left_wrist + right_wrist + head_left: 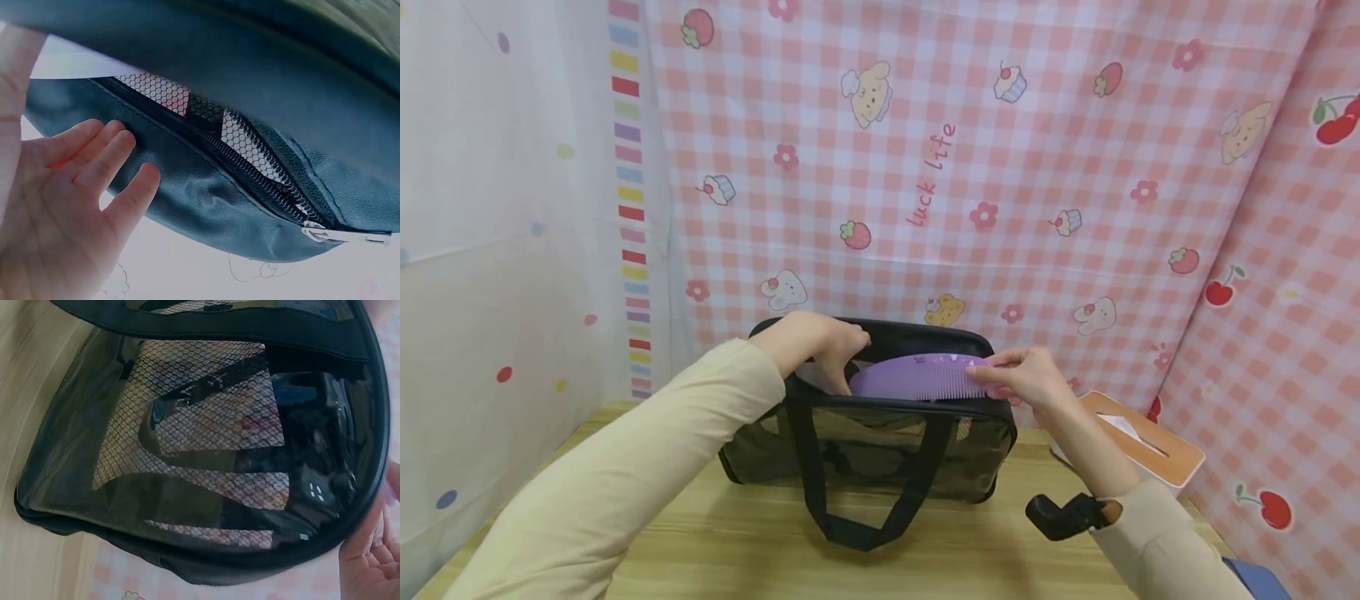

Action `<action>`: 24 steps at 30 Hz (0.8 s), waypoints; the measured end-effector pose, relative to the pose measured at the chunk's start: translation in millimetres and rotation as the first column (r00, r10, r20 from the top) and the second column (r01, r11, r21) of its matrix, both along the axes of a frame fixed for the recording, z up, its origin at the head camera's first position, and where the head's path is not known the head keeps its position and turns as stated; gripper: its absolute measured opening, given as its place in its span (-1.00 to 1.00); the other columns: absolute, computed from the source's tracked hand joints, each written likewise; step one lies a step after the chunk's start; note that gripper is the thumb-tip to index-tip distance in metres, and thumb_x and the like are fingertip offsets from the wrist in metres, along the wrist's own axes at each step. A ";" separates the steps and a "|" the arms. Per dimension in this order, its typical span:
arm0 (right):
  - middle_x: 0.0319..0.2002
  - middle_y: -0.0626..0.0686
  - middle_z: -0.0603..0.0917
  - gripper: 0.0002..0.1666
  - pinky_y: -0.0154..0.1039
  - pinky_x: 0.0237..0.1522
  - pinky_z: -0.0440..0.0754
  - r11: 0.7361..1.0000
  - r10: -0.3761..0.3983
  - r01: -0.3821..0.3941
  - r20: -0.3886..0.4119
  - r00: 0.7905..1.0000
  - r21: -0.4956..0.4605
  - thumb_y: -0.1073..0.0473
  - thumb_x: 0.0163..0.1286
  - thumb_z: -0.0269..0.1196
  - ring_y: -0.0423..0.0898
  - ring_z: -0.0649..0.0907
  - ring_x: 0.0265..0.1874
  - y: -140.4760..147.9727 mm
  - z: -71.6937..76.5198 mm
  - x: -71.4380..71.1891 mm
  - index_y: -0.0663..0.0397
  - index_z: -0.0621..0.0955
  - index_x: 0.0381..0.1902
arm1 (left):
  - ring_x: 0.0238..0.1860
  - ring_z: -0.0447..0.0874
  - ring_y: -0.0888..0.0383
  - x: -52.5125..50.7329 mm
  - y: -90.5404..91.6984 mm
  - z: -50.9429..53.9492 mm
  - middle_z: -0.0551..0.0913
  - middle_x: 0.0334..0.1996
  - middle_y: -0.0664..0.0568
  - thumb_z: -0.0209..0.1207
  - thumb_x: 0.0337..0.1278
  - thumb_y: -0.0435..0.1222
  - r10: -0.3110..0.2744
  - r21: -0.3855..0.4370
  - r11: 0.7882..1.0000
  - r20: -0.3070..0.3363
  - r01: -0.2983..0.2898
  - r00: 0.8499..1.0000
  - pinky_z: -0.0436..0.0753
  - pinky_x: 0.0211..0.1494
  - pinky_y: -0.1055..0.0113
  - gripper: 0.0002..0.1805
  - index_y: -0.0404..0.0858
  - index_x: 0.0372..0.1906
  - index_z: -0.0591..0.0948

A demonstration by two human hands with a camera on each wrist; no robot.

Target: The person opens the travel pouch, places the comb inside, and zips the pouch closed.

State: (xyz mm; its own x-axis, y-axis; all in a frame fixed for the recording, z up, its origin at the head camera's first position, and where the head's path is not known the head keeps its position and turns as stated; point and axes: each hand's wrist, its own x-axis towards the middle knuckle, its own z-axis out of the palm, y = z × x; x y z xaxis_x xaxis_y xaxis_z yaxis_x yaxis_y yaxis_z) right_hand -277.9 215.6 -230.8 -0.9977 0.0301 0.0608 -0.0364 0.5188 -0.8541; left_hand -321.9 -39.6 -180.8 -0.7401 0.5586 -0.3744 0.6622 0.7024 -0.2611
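Observation:
A black bag with see-through sides (pixel 880 442) stands on the table, its top unzipped. Across its opening lies a purple comb (pixel 917 377), teeth down, its lower part hidden behind the front rim. The right hand (pixel 1026 379) pinches the comb's right end; in the right wrist view only part of this hand (pixel 369 550) shows, beside the bag (pixel 206 425). At the opening's left end is the left hand (pixel 820 342), thumb pointing down inside. The left wrist view shows that hand (pixel 75 200) with fingers loosely extended by the black panel (pixel 206 194) along the zipper.
An orange-topped tissue box (pixel 1142 437) stands right of the bag. The bag's black strap handle (pixel 865 533) hangs forward over the wooden table (pixel 700 550). Patterned cloth (pixel 925 183) hangs behind and at both sides. A blue object (pixel 1255 579) shows at the lower right.

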 end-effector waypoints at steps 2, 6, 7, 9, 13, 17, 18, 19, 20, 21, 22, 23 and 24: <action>-0.54 -0.17 0.63 -0.56 -0.40 -0.60 0.48 1.000 0.010 -0.009 0.011 1.000 -0.013 -0.01 0.08 0.37 -0.30 0.62 -0.59 -5.9 -0.6 -5.9 0.25 0.64 -0.25 | 0.35 0.20 -0.02 -0.2 -0.8 0.5 0.16 0.35 -0.19 0.15 0.08 0.05 0.001 -0.006 1.000 -0.003 -0.001 1.000 0.30 0.37 0.17 -0.12 -0.36 0.37 0.10; -0.55 -0.10 0.60 -0.63 -0.41 -0.53 0.63 0.999 0.028 -0.027 0.030 0.999 -0.042 0.17 0.10 0.36 -0.32 0.59 -0.65 -24.0 -3.5 -19.4 0.41 0.63 -0.25 | 0.34 0.21 -0.01 -0.9 -2.5 0.0 0.17 0.34 -0.19 0.15 0.08 0.05 0.002 -0.003 1.000 -0.004 -0.002 1.000 0.30 0.36 0.18 -0.12 -0.36 0.36 0.10; -0.57 -0.08 0.59 -0.64 -0.40 -0.50 0.66 0.999 0.036 -0.035 0.033 0.999 -0.036 0.22 0.10 0.35 -0.32 0.58 -0.68 -29.5 -4.4 -22.6 0.46 0.63 -0.26 | 0.34 0.21 0.00 -0.8 -2.6 -0.2 0.17 0.34 -0.19 0.15 0.08 0.05 0.004 -0.002 1.000 -0.003 -0.004 1.000 0.30 0.37 0.18 -0.12 -0.35 0.36 0.10; -0.63 -0.06 0.57 -0.68 -0.40 -0.53 0.65 0.999 0.034 -0.034 0.056 0.998 0.003 0.27 0.09 0.35 -0.32 0.56 -0.74 -40.9 -6.3 -28.6 0.49 0.63 -0.29 | 0.34 0.21 0.00 -0.6 -2.6 -0.8 0.17 0.34 -0.18 0.15 0.08 0.04 0.004 0.002 1.000 -0.001 -0.004 1.000 0.29 0.37 0.19 -0.12 -0.35 0.36 0.10; -0.60 0.06 0.63 -0.73 -0.38 -0.55 0.65 0.991 0.037 -0.050 0.101 0.994 0.126 0.27 0.07 0.36 -0.29 0.57 -0.77 -60.2 -9.6 -37.8 0.46 0.67 -0.37 | 0.34 0.21 0.01 0.6 -1.3 -2.2 0.20 0.33 -0.20 0.16 0.08 0.03 -0.018 0.010 1.000 -0.001 0.018 1.000 0.28 0.37 0.21 -0.13 -0.38 0.35 0.12; -0.44 0.23 0.71 -0.79 -0.32 -0.48 0.67 0.966 0.027 -0.058 0.125 0.992 0.254 0.28 0.08 0.36 -0.23 0.63 -0.72 -69.8 -9.9 -43.0 0.37 0.69 -0.36 | 0.32 0.24 -0.01 1.3 0.0 -3.0 0.22 0.31 -0.23 0.17 0.07 0.02 -0.044 0.024 0.999 0.000 0.044 0.999 0.29 0.37 0.22 -0.14 -0.42 0.33 0.13; -0.40 0.25 0.71 -0.80 -0.31 -0.46 0.68 0.957 0.026 -0.060 0.122 0.992 0.285 0.29 0.08 0.36 -0.21 0.65 -0.69 -70.4 -9.3 -43.5 0.35 0.69 -0.35 | 0.32 0.24 -0.01 1.2 -0.1 -3.1 0.23 0.30 -0.23 0.17 0.07 0.01 -0.045 0.027 0.999 0.001 0.045 0.999 0.29 0.37 0.22 -0.14 -0.42 0.32 0.13; -0.38 0.26 0.71 -0.81 -0.28 -0.43 0.69 0.952 0.028 -0.063 0.118 0.993 0.300 0.30 0.08 0.35 -0.18 0.67 -0.66 -70.3 -8.9 -43.9 0.35 0.69 -0.34 | 0.32 0.24 -0.02 1.2 -0.3 -3.1 0.22 0.30 -0.23 0.17 0.07 0.02 -0.042 0.028 0.999 0.002 0.041 0.999 0.29 0.37 0.22 -0.13 -0.42 0.33 0.13; -0.35 0.27 0.71 -0.81 -0.27 -0.40 0.69 0.945 0.032 -0.066 0.111 0.993 0.319 0.31 0.08 0.34 -0.15 0.69 -0.62 -69.5 -8.1 -43.8 0.34 0.69 -0.33 | 0.32 0.24 -0.02 1.2 -0.8 -3.0 0.22 0.30 -0.23 0.17 0.07 0.02 -0.039 0.031 0.999 0.001 0.039 0.999 0.29 0.37 0.21 -0.13 -0.41 0.33 0.12; -0.33 0.26 0.71 -0.81 -0.26 -0.37 0.69 0.941 0.036 -0.067 0.101 0.994 0.330 0.32 0.09 0.34 -0.13 0.70 -0.58 -68.3 -7.4 -43.3 0.33 0.69 -0.32 | 0.32 0.24 -0.02 1.1 -1.3 -2.8 0.22 0.31 -0.23 0.16 0.07 0.02 -0.035 0.032 0.999 0.002 0.035 0.999 0.29 0.37 0.20 -0.13 -0.41 0.34 0.12; -0.31 0.26 0.71 -0.81 -0.25 -0.34 0.69 0.939 0.045 -0.072 0.089 0.995 0.336 0.33 0.09 0.33 -0.11 0.72 -0.55 -66.6 -6.8 -42.7 0.33 0.69 -0.31 | 0.32 0.24 -0.03 0.9 -2.1 -2.6 0.21 0.31 -0.24 0.16 0.07 0.02 -0.031 0.035 0.999 0.004 0.031 1.000 0.29 0.37 0.20 -0.12 -0.41 0.34 0.11; -0.31 0.25 0.71 -0.81 -0.24 -0.32 0.69 0.939 0.052 -0.075 0.076 0.996 0.337 0.31 0.10 0.33 -0.10 0.72 -0.52 -64.7 -6.3 -42.0 0.32 0.69 -0.31 | 0.32 0.24 -0.03 0.7 -3.2 -2.4 0.20 0.31 -0.23 0.16 0.07 0.02 -0.027 0.037 0.999 0.005 0.027 1.000 0.29 0.37 0.19 -0.12 -0.40 0.34 0.10; -0.33 0.25 0.72 -0.80 -0.23 -0.31 0.69 0.936 0.063 -0.078 0.057 0.996 0.342 0.30 0.10 0.33 -0.10 0.73 -0.50 -62.7 -5.7 -41.3 0.32 0.69 -0.30 | 0.32 0.23 -0.03 0.6 -4.3 -2.2 0.20 0.32 -0.23 0.16 0.07 0.02 -0.024 0.040 0.999 0.007 0.024 1.000 0.29 0.37 0.19 -0.12 -0.40 0.35 0.09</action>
